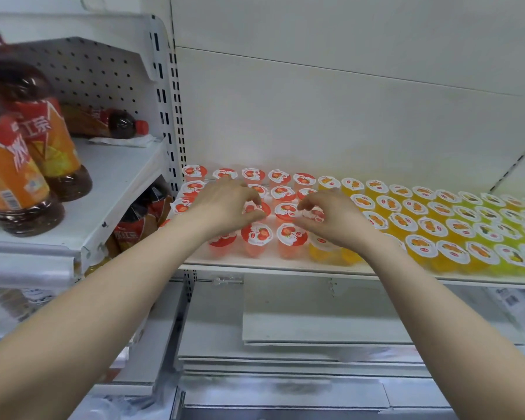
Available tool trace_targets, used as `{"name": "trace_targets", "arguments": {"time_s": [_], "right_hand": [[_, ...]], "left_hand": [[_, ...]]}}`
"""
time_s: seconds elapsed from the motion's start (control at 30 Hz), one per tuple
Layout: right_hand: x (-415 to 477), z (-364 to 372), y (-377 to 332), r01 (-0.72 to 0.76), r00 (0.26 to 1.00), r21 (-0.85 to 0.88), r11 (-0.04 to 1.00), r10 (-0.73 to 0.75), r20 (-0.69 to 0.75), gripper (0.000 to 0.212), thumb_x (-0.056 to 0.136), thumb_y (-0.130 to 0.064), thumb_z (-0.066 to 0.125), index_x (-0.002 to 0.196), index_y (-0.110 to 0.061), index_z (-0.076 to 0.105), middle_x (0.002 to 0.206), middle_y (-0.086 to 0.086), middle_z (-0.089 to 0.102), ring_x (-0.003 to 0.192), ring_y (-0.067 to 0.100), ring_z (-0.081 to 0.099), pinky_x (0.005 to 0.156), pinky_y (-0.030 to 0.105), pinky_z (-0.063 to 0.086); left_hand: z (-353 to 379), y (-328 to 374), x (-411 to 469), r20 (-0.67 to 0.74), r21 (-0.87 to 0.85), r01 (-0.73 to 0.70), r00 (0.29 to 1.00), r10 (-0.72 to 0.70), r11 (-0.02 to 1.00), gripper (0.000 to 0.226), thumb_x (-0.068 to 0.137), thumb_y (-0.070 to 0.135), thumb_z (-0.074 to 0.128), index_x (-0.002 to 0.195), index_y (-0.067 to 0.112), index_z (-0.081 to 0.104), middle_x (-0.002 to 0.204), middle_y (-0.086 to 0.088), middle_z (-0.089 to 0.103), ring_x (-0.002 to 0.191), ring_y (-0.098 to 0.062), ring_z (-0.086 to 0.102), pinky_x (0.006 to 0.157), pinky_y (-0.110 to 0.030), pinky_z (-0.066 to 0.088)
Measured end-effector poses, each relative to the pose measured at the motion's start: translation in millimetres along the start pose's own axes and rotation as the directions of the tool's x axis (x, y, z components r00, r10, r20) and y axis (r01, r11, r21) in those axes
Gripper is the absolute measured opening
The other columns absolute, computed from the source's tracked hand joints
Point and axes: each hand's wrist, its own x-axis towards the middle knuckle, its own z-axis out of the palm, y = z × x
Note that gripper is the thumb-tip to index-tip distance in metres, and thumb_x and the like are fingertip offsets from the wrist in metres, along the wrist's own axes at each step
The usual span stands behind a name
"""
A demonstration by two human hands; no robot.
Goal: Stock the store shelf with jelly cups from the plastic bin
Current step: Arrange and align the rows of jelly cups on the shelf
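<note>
White store shelving w/ a plain white back panel (315, 116) fills the view. Small clear plastic jelly cups w/ round foil lids stand on the flat white metal shelf (285, 264). All are upright: lids face up, each cup's axis vertical, wider at the lid than at the base. Rows run L-to-R along the shelf, approx four deep.

Cups are sorted by colour. Red jelly cups w/ strawberry-print lids (291, 234) sit under and around the fingers. Orange jelly cups w/ orange-fruit lids (422, 246) start just R of the right fingers. Yellow-green jelly cups (512, 256) lie further R, well apart from both hands.

Left hand (222, 204) is palm down. Its fingers (250, 197) are curled, tips down on the lid of one red cup (259, 209). Can't tell if they grip it or only touch it.

Right hand (334, 221) is also palm down. Its fingers (305, 204) and thumb are curled in, pinching the rim of a second red cup (315, 214) at the edge of the red block, just beside the orange ones. Btwn the two sets of fingertips stands another red cup (286, 211), untouched.

Far L of the left fingers, a white side shelf (119, 174) holds tall brown tea bottles w/ orange labels (9, 174), upright. A brown bottle w/ red cap (115, 122) lies on its side behind them. Below the hands, flat pale grey boards (315, 328) lie stacked.
</note>
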Motion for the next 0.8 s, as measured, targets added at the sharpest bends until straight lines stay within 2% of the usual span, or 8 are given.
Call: {"name": "trace_targets", "arguments": {"time_s": [0.13, 0.23, 0.37, 0.67, 0.8], "right_hand": [[23.8, 3.1, -0.4, -0.071, 0.997, -0.077, 0.994, 0.073, 0.027, 0.037, 0.088, -0.052, 0.061, 0.113, -0.025, 0.067, 0.113, -0.004, 0.068, 0.110, 0.020, 0.055, 0.091, 0.041, 0.050], [35.5, 9.0, -5.8, -0.064, 0.993, -0.100, 0.993, 0.074, 0.096, 0.041, 0.083, -0.058, 0.061, 0.108, -0.026, 0.069, 0.110, -0.004, 0.069, 0.106, 0.019, 0.057, 0.087, 0.038, 0.052], [43.0, 13.1, -8.2, -0.060, 0.991, -0.082, 0.995, 0.070, 0.114, 0.042, 0.080, -0.059, 0.063, 0.105, -0.025, 0.070, 0.105, -0.005, 0.071, 0.094, 0.015, 0.063, 0.082, 0.035, 0.056], [43.4, 19.0, -6.5, -0.055, 0.995, -0.122, 0.991, 0.064, 0.073, 0.042, 0.080, -0.060, 0.062, 0.103, -0.026, 0.071, 0.104, -0.005, 0.071, 0.096, 0.017, 0.060, 0.079, 0.033, 0.054], [42.1, 19.9, -7.1, -0.071, 0.993, -0.134, 0.988, 0.082, 0.080, 0.043, 0.081, -0.062, 0.060, 0.105, -0.028, 0.070, 0.107, -0.005, 0.070, 0.101, 0.018, 0.058, 0.084, 0.037, 0.054]], "left_hand": [[-0.8, 2.7, 21.1, 0.035, 0.057, 0.082, 0.996, -0.084, 0.995, 0.047, 0.085, 0.061, 0.054, 0.121, 0.033, 0.063, 0.122, 0.002, 0.064, 0.114, -0.025, 0.055, 0.091, -0.041, 0.048], [5.4, 6.9, 30.8, 0.075, 0.082, 0.080, 0.993, -0.086, 0.993, 0.049, 0.082, 0.063, 0.055, 0.119, 0.032, 0.064, 0.116, 0.004, 0.066, 0.109, -0.023, 0.058, 0.082, -0.035, 0.049], [10.0, 7.2, 35.3, 0.067, 0.126, 0.062, 0.995, -0.071, 0.990, 0.047, 0.078, 0.063, 0.059, 0.114, 0.033, 0.066, 0.109, 0.004, 0.067, 0.102, -0.022, 0.059, 0.071, -0.030, 0.040], [8.1, 4.6, 33.4, 0.091, 0.120, 0.089, 0.991, -0.101, 0.989, 0.041, 0.078, 0.061, 0.058, 0.110, 0.036, 0.064, 0.103, 0.005, 0.067, 0.100, -0.023, 0.058, 0.074, -0.031, 0.043], [7.8, 5.7, 30.9, 0.095, 0.111, 0.089, 0.990, -0.100, 0.990, 0.041, 0.079, 0.061, 0.058, 0.111, 0.036, 0.063, 0.104, 0.005, 0.066, 0.100, -0.023, 0.057, 0.074, -0.032, 0.044]]}}
